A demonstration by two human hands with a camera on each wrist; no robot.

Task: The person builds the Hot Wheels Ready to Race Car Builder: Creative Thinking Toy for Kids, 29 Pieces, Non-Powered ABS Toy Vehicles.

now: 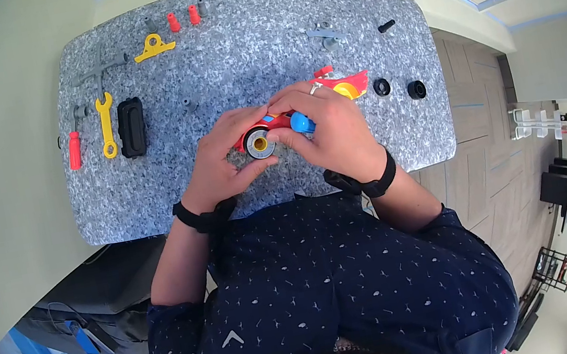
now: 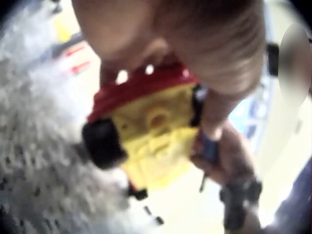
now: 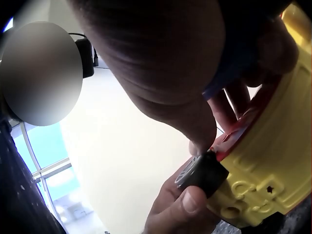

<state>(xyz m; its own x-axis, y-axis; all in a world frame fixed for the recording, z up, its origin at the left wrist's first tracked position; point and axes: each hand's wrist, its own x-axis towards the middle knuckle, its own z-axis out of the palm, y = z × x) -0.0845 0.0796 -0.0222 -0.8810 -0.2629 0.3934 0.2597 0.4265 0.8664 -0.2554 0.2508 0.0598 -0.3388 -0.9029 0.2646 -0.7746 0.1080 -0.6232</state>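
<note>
Two hands, one wheel: a toy car (image 1: 354,82) sits on its side between a person's hands above the speckled table (image 1: 171,185).
The car lies directly in front of the person, its long axis slanting from the left fingers toward the far right, its yellow underside (image 3: 273,156) turned away from the body. The left hand (image 1: 220,159) grips the near end, thumb against the wheel (image 1: 259,143), whose hub faces up toward the person. The right hand (image 1: 337,129) reaches over the car's middle, curled about a blue tool (image 1: 302,123), its thumb at the wheel's rim. Both hands touch the wheel, so neither is clearly nearer; the tool's tip cannot be made out. Two loose wheels (image 1: 417,89) lie to the right.
</note>
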